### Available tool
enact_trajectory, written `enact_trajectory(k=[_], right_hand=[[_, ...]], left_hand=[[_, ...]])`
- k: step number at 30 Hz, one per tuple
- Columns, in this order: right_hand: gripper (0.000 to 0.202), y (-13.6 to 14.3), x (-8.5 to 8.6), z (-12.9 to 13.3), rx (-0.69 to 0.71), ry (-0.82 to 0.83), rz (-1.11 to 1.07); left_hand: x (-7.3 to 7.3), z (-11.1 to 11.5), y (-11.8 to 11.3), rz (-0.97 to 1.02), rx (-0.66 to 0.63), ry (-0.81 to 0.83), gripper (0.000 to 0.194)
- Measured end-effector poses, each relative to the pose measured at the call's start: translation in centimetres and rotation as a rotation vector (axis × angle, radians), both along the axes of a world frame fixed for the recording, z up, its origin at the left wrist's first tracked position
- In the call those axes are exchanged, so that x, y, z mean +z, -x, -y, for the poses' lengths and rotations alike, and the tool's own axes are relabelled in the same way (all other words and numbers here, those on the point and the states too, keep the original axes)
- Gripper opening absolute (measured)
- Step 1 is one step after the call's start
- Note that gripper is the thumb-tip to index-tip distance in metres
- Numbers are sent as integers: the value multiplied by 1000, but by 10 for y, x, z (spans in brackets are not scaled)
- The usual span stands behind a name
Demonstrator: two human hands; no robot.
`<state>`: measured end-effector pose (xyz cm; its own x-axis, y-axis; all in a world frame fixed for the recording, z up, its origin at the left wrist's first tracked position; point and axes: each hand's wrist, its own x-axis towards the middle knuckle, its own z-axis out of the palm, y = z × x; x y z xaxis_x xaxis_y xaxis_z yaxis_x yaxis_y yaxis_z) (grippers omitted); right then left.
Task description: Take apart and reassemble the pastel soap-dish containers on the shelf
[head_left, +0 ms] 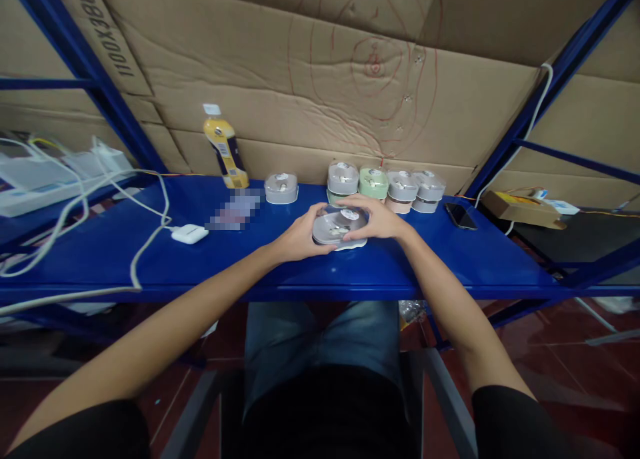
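Observation:
A grey oval box with a clear lid [333, 227] is between my two hands, low over the blue table's front half. My left hand [303, 236] wraps its left side, with the thumb low on the front. On the right, my right hand [377, 219] grips the box, fingers over the back and thumb on the front. A white edge shows beneath the box. Behind my hands stand stacked boxes: a grey one [343, 177], a green one [373, 181] and two more grey ones [403, 186] [429, 184]. Another grey box [281, 188] stands alone to the left.
The blue table [300, 272] holds a yellow bottle [227, 149], a white charger [189, 234] with cables and a pixelated item [235, 210]. A black phone [461, 216] lies at the right. Cardboard [240, 52] rises behind, with blue posts either side.

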<state>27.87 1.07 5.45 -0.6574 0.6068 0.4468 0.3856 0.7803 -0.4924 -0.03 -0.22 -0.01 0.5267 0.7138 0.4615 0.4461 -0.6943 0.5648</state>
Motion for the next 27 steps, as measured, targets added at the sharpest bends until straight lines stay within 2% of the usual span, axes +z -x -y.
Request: enact_trajectory(k=[2, 4, 9, 15, 18, 20, 25, 27], right_hand=[[88, 6, -1, -2, 7, -10, 26], [90, 9, -3, -4, 3, -10, 62], [90, 11, -5, -8, 17, -3, 135], [84, 16, 0, -14, 40, 7, 176], [85, 18, -3, -18, 76, 24, 185], [88, 18, -9, -20, 92, 37, 164], [93, 11, -26, -18, 41, 36, 143], [95, 8, -30, -17, 15, 36, 163]], left_hand=[[0, -1, -5, 56, -7, 44, 121], [1, -1, -9, 82, -9, 71, 127], [3, 1, -12, 106, 9, 86, 127], [0, -3, -12, 85, 3, 55, 129], [0, -3, -11, 65, 10, 63, 131], [1, -1, -10, 27, 32, 60, 127], [3, 2, -3, -69, 78, -34, 99], [2, 3, 0, -92, 99, -43, 97]])
